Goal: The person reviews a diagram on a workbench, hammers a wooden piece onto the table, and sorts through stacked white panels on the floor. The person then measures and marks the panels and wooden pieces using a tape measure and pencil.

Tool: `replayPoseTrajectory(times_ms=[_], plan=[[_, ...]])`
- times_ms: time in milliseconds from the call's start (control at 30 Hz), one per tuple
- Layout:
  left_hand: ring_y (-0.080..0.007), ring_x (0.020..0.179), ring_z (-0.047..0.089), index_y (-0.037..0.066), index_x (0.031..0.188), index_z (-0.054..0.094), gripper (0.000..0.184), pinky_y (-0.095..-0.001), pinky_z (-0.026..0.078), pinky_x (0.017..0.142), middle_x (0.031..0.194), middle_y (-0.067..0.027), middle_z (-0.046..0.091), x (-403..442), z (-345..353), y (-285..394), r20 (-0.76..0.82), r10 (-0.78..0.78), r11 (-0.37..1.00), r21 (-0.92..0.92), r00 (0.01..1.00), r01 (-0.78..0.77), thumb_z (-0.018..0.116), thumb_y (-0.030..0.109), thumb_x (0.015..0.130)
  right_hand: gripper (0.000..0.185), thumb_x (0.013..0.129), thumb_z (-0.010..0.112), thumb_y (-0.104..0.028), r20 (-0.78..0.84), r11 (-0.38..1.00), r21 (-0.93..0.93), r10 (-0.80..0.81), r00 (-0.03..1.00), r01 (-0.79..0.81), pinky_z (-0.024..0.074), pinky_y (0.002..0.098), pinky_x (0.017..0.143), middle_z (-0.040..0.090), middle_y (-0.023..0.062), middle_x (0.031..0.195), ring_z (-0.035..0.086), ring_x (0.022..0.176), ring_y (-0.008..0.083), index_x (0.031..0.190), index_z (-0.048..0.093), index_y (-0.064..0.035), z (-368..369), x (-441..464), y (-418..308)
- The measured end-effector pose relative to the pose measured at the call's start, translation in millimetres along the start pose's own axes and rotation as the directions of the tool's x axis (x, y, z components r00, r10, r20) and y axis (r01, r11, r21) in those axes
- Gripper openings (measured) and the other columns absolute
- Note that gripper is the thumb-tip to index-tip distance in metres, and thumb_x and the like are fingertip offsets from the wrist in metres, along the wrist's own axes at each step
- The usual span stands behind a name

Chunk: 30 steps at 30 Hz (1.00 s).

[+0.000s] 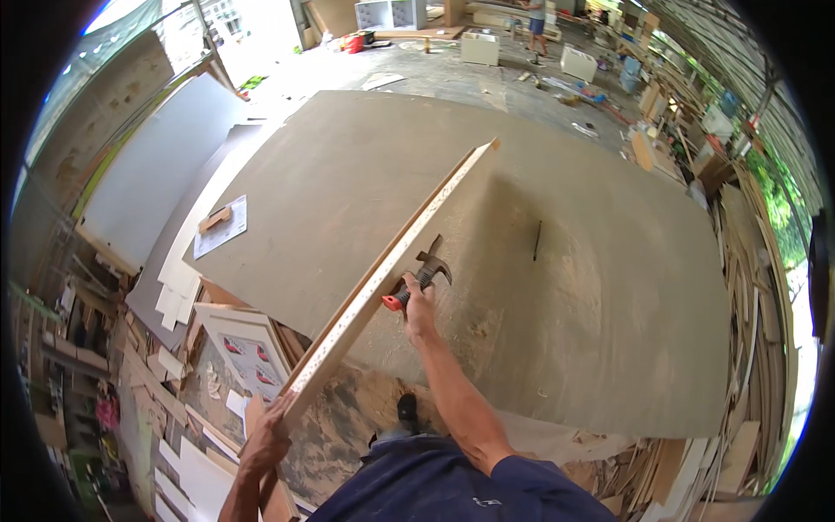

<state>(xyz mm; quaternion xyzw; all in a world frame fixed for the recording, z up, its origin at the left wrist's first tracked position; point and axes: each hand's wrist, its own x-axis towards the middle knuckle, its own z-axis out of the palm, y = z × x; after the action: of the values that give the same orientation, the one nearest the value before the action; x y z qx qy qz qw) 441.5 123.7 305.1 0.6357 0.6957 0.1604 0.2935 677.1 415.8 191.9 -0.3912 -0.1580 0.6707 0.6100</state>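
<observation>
My left hand (pixel 265 439) is closed round the near end of a long narrow wooden board (pixel 391 265), which has a pale, speckled edge facing up. The board slants away from me across the large grey-brown worktable (pixel 626 322). In my right hand (pixel 420 309) is a claw hammer (pixel 433 265) with a black and red handle. Its metal head points away from me, close to the board's right side. A thin dark rod (pixel 537 240) lies on the tabletop to the right of the hammer.
A printed sheet (pixel 228 233) with a small wood block (pixel 215 219) on it rests at the table's left edge. Scrap wood is piled along the right side (pixel 752 287). White panels (pixel 161 165) lean at left. Another person (pixel 537 24) stands in the far background.
</observation>
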Motion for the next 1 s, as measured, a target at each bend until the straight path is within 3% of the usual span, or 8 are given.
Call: replayPoseTrajectory(times_ms=[267,333,467,533,600,633,833,1000], plan=[[-0.0402,0.136,0.039,0.003,0.141,0.046,0.087,-0.0385,0.031,0.115,0.143,-0.0209,0.047,-3,31,-48,-0.198,-0.048,0.998,0.023,0.979,0.053,0.052,-0.016,0.056,0.025,0.093,0.062,-0.015,0.194,0.989,-0.014,0.15,0.969,-0.15,0.0491,0.0288,0.071,0.049,0.0027,0.089,0.053,0.076,0.0125,0.103,0.042,-0.004,54,17,81],[-0.0415,0.131,0.043,0.003,0.14,0.047,0.087,-0.0392,0.033,0.113,0.139,-0.0241,0.049,5,26,-54,-0.194,-0.235,0.966,-0.158,0.953,0.206,0.055,-0.015,0.055,0.024,0.093,0.062,-0.015,0.279,0.961,-0.063,0.275,0.92,-0.268,0.0537,0.032,0.071,0.047,0.0025,0.085,0.055,0.076,0.0136,0.1,0.042,-0.0041,67,18,103],[-0.042,0.132,0.04,0.01,0.143,0.045,0.092,-0.0418,0.035,0.111,0.144,-0.0228,0.044,31,35,-163,-0.297,-0.153,0.987,0.009,0.943,0.163,0.063,-0.011,0.056,0.023,0.093,0.062,-0.014,0.333,0.952,-0.037,0.298,0.894,-0.303,0.0613,0.0352,0.074,0.048,0.0023,0.08,0.056,0.068,0.0111,0.094,0.04,-0.0075,111,31,150],[-0.0415,0.128,0.047,0.008,0.143,0.046,0.089,-0.04,0.04,0.104,0.14,-0.0219,0.049,47,14,-168,-0.317,-0.1,0.99,0.067,0.943,0.128,0.055,-0.012,0.056,0.022,0.093,0.061,-0.014,0.243,0.959,-0.133,0.278,0.929,-0.252,0.0618,0.0385,0.078,0.049,0.003,0.083,0.056,0.068,0.0112,0.095,0.039,-0.0081,125,42,175],[-0.0415,0.142,0.028,0.016,0.15,0.035,0.102,-0.0538,0.021,0.115,0.152,-0.0151,0.038,69,15,-217,-0.221,-0.166,0.956,0.201,0.961,0.212,0.074,-0.003,0.057,0.023,0.093,0.061,-0.013,0.255,0.958,-0.172,0.27,0.928,-0.231,0.0616,0.0381,0.076,0.05,0.0037,0.086,0.056,0.07,0.0115,0.097,0.039,-0.0086,139,61,196],[-0.0413,0.144,0.024,0.015,0.152,0.032,0.102,-0.0587,0.014,0.115,0.155,-0.0142,0.034,81,6,-224,-0.176,-0.208,0.956,0.172,0.962,0.238,0.072,-0.003,0.06,0.024,0.093,0.061,-0.013,0.289,0.953,-0.198,0.28,0.915,-0.229,0.0614,0.0382,0.075,0.049,0.0032,0.085,0.055,0.071,0.0115,0.098,0.038,-0.0087,146,71,198],[-0.0446,0.147,0.01,0.014,0.153,0.029,0.098,-0.066,0.005,0.114,0.159,-0.0159,0.023,175,-32,-256,-0.137,-0.173,0.952,0.23,0.975,0.201,0.064,-0.01,0.064,0.026,0.095,0.056,-0.018,0.238,0.944,-0.261,0.266,0.934,-0.202,0.0581,0.0343,0.066,0.066,0.0177,0.106,0.069,0.076,0.0219,0.11,0.04,-0.0056,158,101,187],[-0.0478,0.147,0.002,0.014,0.153,0.03,0.095,-0.0663,-0.003,0.113,0.16,-0.0164,0.021,240,-45,-262,-0.129,-0.069,0.954,0.281,0.989,0.103,0.075,0.005,0.069,0.028,0.094,0.056,-0.029,0.192,0.859,-0.505,0.211,0.958,-0.088,0.0557,0.0305,0.06,0.068,0.0132,0.094,0.067,0.071,0.0175,0.11,0.046,-0.0077,109,51,161]])
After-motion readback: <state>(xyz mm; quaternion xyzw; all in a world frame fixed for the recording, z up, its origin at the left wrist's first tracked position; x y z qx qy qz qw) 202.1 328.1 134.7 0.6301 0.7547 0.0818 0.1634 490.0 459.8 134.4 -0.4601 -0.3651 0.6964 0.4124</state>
